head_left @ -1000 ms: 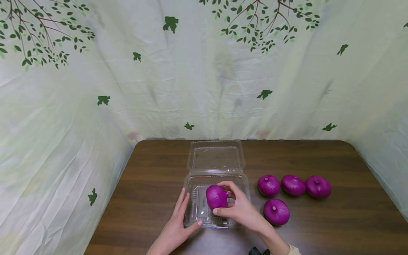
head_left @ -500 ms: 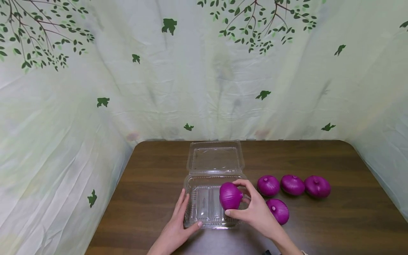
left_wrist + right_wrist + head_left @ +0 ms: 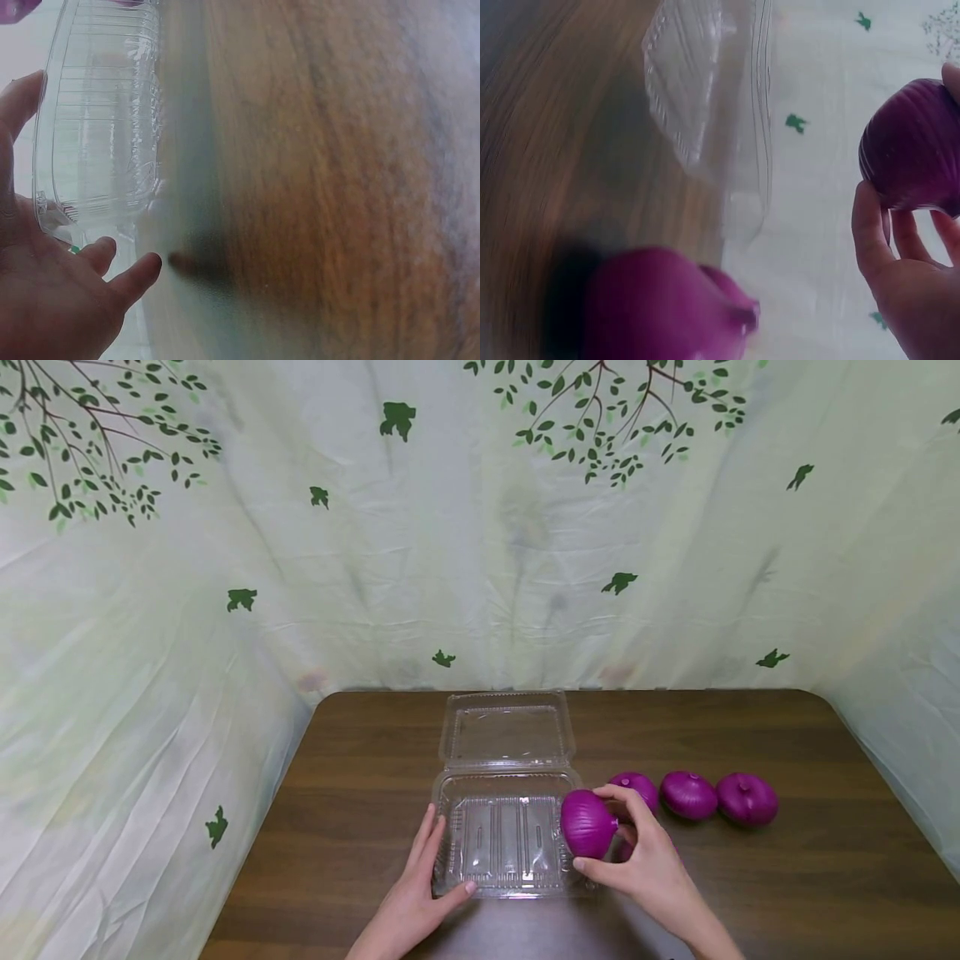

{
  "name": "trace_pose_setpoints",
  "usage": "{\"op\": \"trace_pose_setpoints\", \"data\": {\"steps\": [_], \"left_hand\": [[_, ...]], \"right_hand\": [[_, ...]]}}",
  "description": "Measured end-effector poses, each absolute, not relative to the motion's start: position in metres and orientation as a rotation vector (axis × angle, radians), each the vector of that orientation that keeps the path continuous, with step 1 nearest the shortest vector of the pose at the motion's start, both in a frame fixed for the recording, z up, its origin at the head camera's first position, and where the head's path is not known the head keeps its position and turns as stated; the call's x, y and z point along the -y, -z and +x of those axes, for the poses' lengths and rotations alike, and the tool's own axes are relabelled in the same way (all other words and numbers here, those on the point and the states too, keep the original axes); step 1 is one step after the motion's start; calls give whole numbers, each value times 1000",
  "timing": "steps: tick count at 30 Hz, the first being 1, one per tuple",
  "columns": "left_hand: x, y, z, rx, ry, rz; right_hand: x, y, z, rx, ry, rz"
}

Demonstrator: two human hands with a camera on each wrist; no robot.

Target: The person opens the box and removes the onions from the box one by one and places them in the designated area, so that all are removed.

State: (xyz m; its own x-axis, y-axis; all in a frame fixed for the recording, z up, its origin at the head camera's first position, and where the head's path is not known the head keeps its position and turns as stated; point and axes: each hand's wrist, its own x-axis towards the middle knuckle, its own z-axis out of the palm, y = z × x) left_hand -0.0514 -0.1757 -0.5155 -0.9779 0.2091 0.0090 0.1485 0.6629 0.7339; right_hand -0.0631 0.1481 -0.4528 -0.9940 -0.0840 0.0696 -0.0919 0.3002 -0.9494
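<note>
My right hand [image 3: 654,870] grips a purple onion [image 3: 587,824] between thumb and fingers, above the right rim of a clear plastic clamshell container [image 3: 495,839]. The onion lies tilted, its stem end toward my palm; the same onion [image 3: 915,146] shows at the right of the right wrist view. With fingers extended, my left hand [image 3: 412,897] touches the container's left side and front corner. The container's lid [image 3: 507,735] is folded back, away from me. No onion lies in its base. Behind my right hand, another onion [image 3: 624,850] is mostly hidden.
To the right of the container, a row holds a partly covered onion [image 3: 636,787], a middle onion [image 3: 688,795] and an end onion [image 3: 747,799]. They rest on a brown wooden table [image 3: 825,860]. A leaf-printed cloth [image 3: 525,568] hangs behind the table.
My right hand has carried the onion rightward, from over the container's middle to its right rim, now covering more of the onions behind. My left hand stays at the container's left side.
</note>
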Motion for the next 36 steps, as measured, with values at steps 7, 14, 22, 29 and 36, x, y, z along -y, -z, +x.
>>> {"op": "trace_pose_setpoints", "data": {"steps": [7, 14, 22, 29, 36], "left_hand": [[176, 515, -50, -2798, -1217, 298], [176, 514, -50, -2788, -1233, 294], [176, 515, -50, -2794, -1230, 294], [177, 515, -51, -2788, -1239, 295], [177, 515, -52, -2778, -1229, 289]], "right_hand": [[-169, 450, -55, 2527, -1741, 141], [-189, 451, -47, 2622, -1577, 19], [-210, 457, -42, 2578, -1469, 77], [-230, 463, -35, 2626, -1400, 67], [-248, 473, -32, 2707, -1287, 54]]}}
